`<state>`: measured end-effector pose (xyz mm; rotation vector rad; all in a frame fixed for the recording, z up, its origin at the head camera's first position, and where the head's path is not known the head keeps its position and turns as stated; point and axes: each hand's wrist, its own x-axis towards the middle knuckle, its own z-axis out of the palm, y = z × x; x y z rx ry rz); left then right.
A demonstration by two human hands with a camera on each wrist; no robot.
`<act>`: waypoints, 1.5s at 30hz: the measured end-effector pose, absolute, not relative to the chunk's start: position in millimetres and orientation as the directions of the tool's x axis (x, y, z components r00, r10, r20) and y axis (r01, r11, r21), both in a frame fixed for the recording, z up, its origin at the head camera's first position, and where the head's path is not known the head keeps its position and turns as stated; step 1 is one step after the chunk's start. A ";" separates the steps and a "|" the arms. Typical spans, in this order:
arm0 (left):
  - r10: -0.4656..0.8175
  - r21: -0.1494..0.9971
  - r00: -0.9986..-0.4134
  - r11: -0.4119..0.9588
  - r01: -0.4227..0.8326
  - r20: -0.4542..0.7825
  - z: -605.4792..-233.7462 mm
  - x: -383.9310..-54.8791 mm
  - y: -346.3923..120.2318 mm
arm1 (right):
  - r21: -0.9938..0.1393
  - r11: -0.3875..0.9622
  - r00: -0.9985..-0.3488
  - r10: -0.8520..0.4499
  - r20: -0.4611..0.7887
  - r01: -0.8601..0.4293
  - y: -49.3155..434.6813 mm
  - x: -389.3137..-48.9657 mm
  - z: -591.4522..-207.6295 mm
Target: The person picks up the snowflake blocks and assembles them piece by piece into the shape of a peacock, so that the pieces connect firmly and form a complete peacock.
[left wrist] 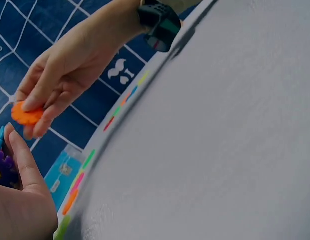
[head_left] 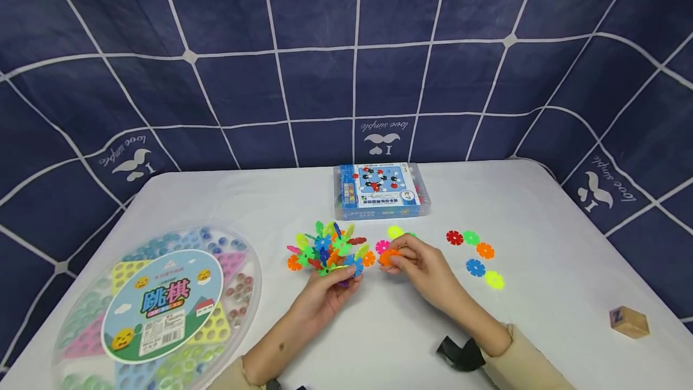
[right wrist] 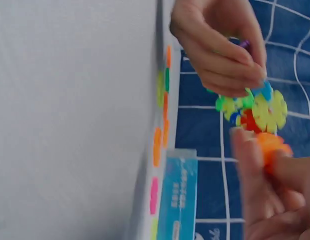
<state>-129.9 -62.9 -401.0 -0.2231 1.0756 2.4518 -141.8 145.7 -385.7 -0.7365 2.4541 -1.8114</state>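
Observation:
My left hand [head_left: 330,290] holds a cluster of interlocked plastic snowflake discs [head_left: 325,248] in many colours, raised over the white table. Between the thumb and fingers of my right hand [head_left: 428,269] is an orange snowflake disc [head_left: 388,257], just right of the cluster and apart from it. The left wrist view shows the pinched orange disc [left wrist: 27,114] close up, with a purple disc [left wrist: 5,169] at the left palm. In the right wrist view a yellow disc [right wrist: 270,111] of the cluster faces the orange one. Loose pink [head_left: 382,247] and yellow [head_left: 396,232] discs lie behind the right hand.
More loose discs, among them a blue one [head_left: 476,268], lie to the right. A boxed molecule set [head_left: 381,191] stands at the back. On the left is a round Chinese checkers set [head_left: 162,306]. A wooden block [head_left: 629,322] sits far right, a black strap piece [head_left: 461,354] near the right forearm.

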 end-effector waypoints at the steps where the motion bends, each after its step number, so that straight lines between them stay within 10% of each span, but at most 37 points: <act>1: 0.341 0.655 -0.884 -0.595 -0.465 -0.319 -400.2 -129.2 -61.8 | -0.905 0.189 -0.887 -0.353 0.298 -0.380 145.3 -142.2 -385.6; 12: 0.328 0.667 -0.886 -0.583 -0.464 -0.329 -395.9 -123.8 -55.8 | -0.918 0.050 -0.893 -0.257 0.369 -0.394 132.7 -136.4 -392.0; 27: 0.280 0.718 -0.897 -0.538 -0.441 -0.342 -398.1 -121.0 -55.7 | -0.670 0.369 -0.765 -0.321 0.559 -0.644 125.8 -130.0 -390.4; 36: 0.283 0.701 -0.899 -0.563 -0.437 -0.333 -402.4 -120.2 -56.8 | -0.830 0.276 -0.859 -0.325 0.394 -0.485 146.0 -147.3 -389.7; 45: 0.290 0.683 -0.909 -0.599 -0.417 -0.301 -406.4 -123.6 -56.7 | -0.549 0.823 -0.989 -0.116 0.093 -0.148 174.4 -186.1 -400.1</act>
